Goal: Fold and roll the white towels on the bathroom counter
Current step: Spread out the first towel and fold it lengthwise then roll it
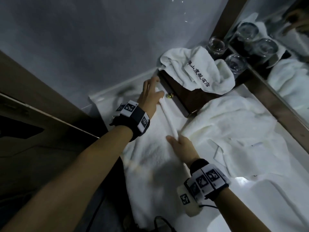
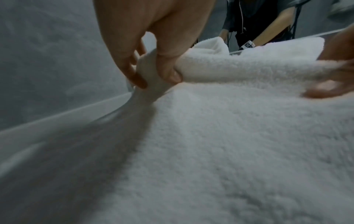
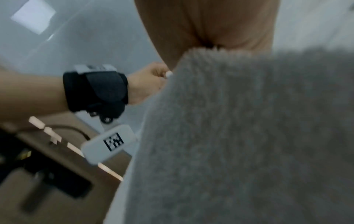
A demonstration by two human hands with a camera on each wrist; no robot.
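A white towel lies spread over the counter, its far edge turned into a thin roll. My left hand pinches the far end of that roll between thumb and fingers, seen close up as the left hand on the rolled edge. My right hand grips the near end of the roll, with the thumb lying on the flat towel. The right wrist view is mostly filled by the towel, with the right palm above it and my left hand behind.
A second white towel lies crumpled to the right. A lettered towel drapes over a dark wooden drawer box. Two upturned glasses stand behind it by the mirror. The grey wall bounds the counter's far side.
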